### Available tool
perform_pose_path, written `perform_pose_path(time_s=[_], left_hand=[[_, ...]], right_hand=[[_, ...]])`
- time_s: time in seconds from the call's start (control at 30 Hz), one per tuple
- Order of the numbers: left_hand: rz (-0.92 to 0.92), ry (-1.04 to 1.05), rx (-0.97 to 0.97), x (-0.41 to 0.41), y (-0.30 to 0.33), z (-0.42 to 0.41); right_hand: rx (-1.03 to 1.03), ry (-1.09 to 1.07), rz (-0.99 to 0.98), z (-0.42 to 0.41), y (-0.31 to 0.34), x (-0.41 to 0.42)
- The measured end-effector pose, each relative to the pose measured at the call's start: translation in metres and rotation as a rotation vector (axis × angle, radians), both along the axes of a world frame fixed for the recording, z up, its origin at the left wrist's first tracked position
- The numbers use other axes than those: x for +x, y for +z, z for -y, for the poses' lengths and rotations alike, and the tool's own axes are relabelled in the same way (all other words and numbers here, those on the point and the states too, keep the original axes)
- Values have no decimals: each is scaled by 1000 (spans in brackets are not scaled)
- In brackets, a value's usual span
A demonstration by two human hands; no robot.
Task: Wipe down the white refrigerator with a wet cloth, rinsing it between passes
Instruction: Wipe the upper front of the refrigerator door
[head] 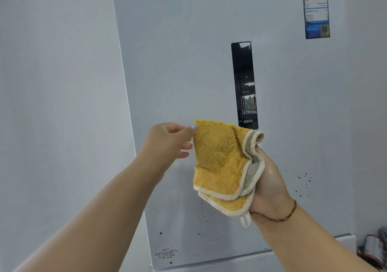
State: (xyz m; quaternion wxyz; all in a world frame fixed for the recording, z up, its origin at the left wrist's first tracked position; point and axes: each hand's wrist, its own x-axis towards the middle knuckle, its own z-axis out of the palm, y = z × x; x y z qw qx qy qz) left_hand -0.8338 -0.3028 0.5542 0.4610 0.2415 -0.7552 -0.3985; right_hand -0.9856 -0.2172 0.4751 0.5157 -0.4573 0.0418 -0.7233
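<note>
The white refrigerator (180, 66) fills the view straight ahead, its upper door speckled with dark spots low down and at the right. In front of it hangs a folded yellow cloth (217, 163) with a cream border and a small loop. My left hand (167, 141) pinches the cloth's top left corner between thumb and forefinger. My right hand (269, 185) grips the cloth's right edge from below, palm up, with a red string bracelet on the wrist. The cloth is held a little off the door.
A black control panel (245, 83) runs vertically down the door just above the cloth. A blue energy label (316, 8) sticks at the top right. A pale wall (58, 104) stands left of the fridge. Some blurred items (374, 248) sit at the lower right.
</note>
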Motion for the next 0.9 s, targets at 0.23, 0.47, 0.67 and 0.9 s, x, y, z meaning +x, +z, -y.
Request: perform_pose_path(time_s=[0.23, 0.47, 0.67, 0.9], left_hand=[[78, -79, 115, -15, -1, -3], [273, -434, 120, -5, 26, -5], [694, -356, -166, -3, 46, -13], [869, 15, -390, -18, 32, -16]], right_hand=[[40, -66, -46, -5, -8, 17], [150, -372, -285, -13, 12, -17], [257, -452, -925, -24, 33, -40], [664, -915, -1301, -35, 55, -48]])
